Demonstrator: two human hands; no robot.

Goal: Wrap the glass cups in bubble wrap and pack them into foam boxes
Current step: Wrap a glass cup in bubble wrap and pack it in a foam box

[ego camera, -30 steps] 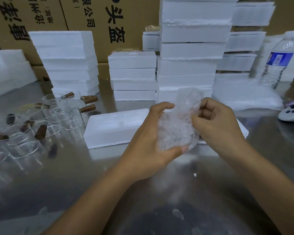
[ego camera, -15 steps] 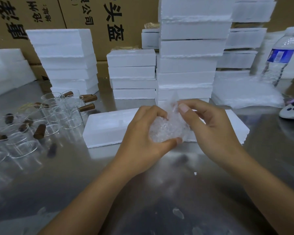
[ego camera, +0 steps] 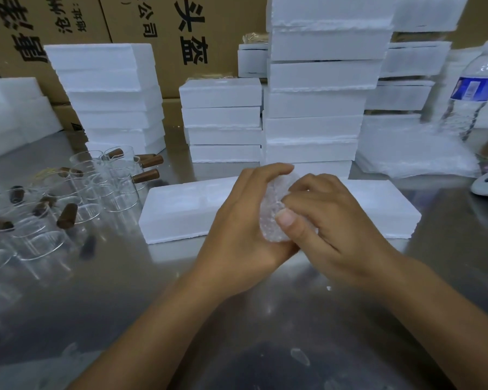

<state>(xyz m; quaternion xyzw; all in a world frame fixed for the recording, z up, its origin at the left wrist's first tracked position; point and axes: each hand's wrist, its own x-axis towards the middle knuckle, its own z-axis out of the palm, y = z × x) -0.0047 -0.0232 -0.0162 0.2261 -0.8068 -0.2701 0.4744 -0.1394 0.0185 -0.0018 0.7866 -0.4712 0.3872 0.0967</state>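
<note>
Head view: left grip (ego camera: pixel 237 220) is curled round the bubble-wrapped cup (ego camera: pixel 269 220) from its left side & underneath, fingertips over the top. Right grip (ego camera: pixel 333 223) closes on the same bundle from the right, thumb pressed flat on the wrap's near face. So the bundle sits between both grips, touching both and mostly covered by them. Its long axis looks to run up & away from the person, though not much of it shows.

Judgement: wrap is nearly tucked, packing comes next. The long foam box (ego camera: pixel 181 212) lies just beyond the grips, long axis crosswise, about equally near to either. Can't tell if its top is open or lidded.

Bare glass cups (ego camera: pixel 96 190) w/ brown handles stand well left of the left grip. Loose bubble wrap sheets (ego camera: pixel 406 153) lie beyond the right grip. The table (ego camera: pixel 124 291) is shiny metal. Foam box stacks (ego camera: pixel 316 102) & cardboard cartons (ego camera: pixel 68 21) stand at the back, and a water bottle (ego camera: pixel 471 94) far right.
</note>
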